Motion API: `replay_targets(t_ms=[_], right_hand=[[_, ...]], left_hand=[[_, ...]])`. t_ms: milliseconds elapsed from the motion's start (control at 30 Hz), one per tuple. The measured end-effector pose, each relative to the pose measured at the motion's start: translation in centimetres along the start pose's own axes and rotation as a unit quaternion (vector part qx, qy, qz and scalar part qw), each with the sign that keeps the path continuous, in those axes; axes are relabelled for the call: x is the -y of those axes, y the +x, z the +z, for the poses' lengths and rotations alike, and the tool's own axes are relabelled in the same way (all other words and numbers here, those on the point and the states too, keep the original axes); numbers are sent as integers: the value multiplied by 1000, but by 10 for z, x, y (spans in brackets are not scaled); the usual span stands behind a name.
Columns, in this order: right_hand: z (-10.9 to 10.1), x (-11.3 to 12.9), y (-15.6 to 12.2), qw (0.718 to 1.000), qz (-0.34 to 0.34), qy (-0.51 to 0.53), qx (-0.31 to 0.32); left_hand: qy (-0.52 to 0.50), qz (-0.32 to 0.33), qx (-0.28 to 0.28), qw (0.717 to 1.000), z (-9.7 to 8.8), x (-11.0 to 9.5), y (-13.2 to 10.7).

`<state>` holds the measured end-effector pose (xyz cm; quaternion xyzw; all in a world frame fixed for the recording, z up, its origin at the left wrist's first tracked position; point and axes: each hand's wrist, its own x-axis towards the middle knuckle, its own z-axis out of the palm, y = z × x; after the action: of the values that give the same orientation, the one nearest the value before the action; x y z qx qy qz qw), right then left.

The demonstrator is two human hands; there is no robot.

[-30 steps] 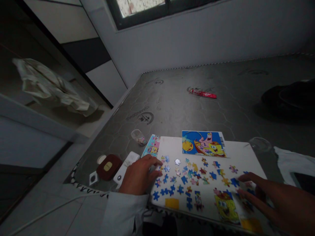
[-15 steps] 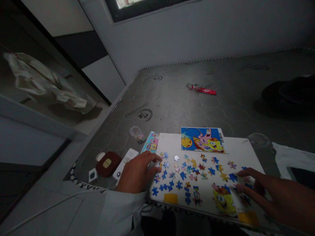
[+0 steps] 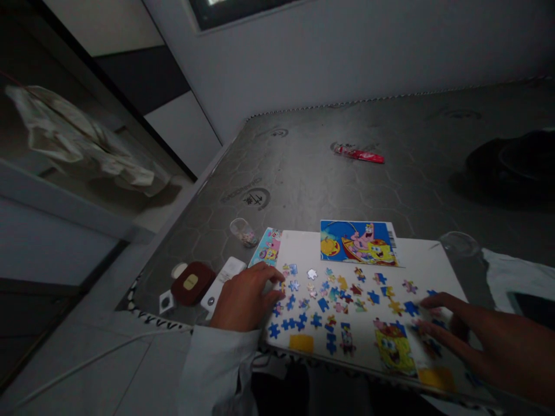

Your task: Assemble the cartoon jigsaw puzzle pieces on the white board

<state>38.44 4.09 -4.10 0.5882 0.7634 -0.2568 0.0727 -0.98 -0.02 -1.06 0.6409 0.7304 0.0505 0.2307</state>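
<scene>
Many loose jigsaw pieces (image 3: 322, 304) lie scattered over a white board (image 3: 299, 245). My left hand (image 3: 247, 294) rests at the board's left edge, thumb and forefinger apart beside a few small pieces. At the right, my right hand (image 3: 481, 332) hovers over or touches the board with its fingers apart, the fingertips by a blue jigsaw piece (image 3: 411, 308). Several pieces under that hand are partly hidden. A joined cartoon section (image 3: 393, 348) lies near the front edge. At the back of the board is a picture card (image 3: 359, 243) showing cartoon figures in a boat.
Left of the board are a clear cup (image 3: 243, 232) on its side, a brown case (image 3: 192, 283) and a white device (image 3: 225, 280). A red packet (image 3: 358, 153) lies farther back on the grey mat (image 3: 295, 190). White cloth (image 3: 515, 277) and a dark phone-like object (image 3: 533, 307) are at right.
The view has shifted slightly. Both hands stay almost in the same places, with fingers apart, and the pieces show no clear movement.
</scene>
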Motion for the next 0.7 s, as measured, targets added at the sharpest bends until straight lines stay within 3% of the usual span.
replay_targets(t_ms=[200,400,700], right_hand=[[1,-4,0,1000,-2,-3,7],[2,-6,1,1000,-4,-5,12],[0,-4,2,1000,-21,12,-19]], left_hand=[[-10,-19,0,1000,-9,0,-11],[-30,-47,108,993,-9,7,-18],[-23,-21,97,995,-2,11,-12]])
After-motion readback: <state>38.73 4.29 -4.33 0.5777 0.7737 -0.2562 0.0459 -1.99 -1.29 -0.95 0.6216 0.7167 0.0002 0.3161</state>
